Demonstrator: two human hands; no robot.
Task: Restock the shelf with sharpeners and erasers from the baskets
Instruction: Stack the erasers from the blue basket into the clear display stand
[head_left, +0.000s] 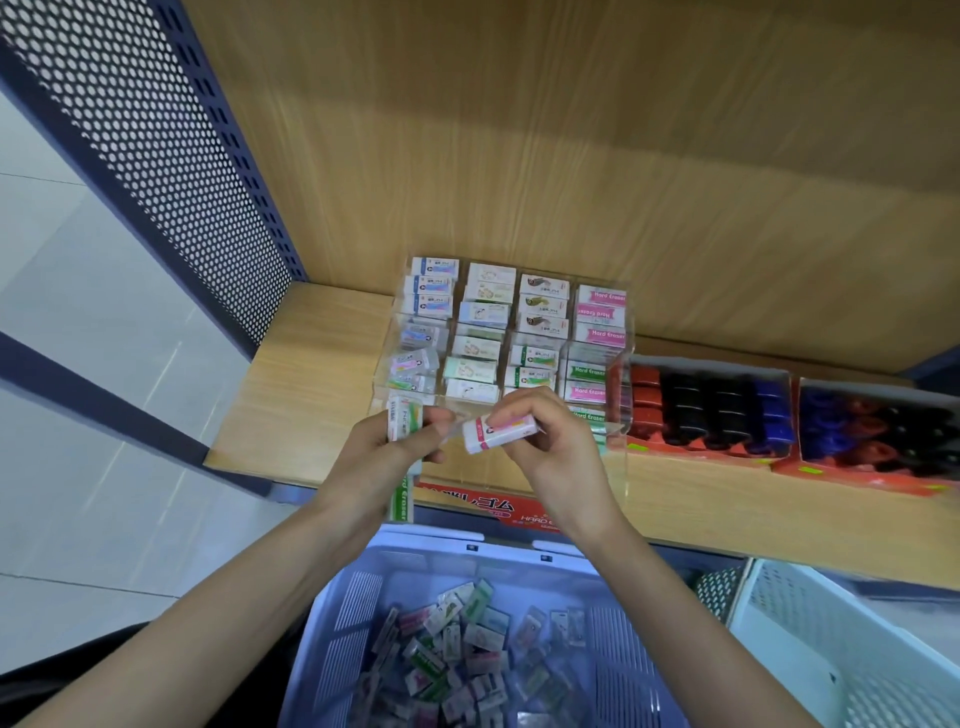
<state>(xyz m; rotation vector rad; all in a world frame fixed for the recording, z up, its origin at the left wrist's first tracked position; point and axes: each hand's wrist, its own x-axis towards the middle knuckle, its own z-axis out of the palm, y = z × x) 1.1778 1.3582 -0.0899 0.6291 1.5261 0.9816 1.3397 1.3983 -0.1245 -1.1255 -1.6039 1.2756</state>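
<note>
Setting: wooden shelf with a wood-grain back wall; dark perforated side panel on the left, pale tiled floor beyond it.
Organiser: clear acrylic organiser stands on the shelf, split into columns, each stocked with rows of boxed erasers; the right column reads "Hard Eraser" in pink and green.
Sharpeners: two cardboard trays to the right of the organiser; the near tray holds red, black and blue sharpeners in rows, the far tray blue, red and black ones.
Left grip: fingers curled round a green-striped eraser, held upright at the organiser's front left corner.
Right grip: fingertips pinch a white pink-striped eraser, held level in front of the organiser's lower rows, just beside the left thumb.
Red box: printed lid at the shelf's front edge, partly hidden by both wrists.
Blue basket: below the shelf, between the forearms; a loose heap of wrapped erasers covers its bottom.
White basket: just right of the blue one; contents cannot be made out.
</note>
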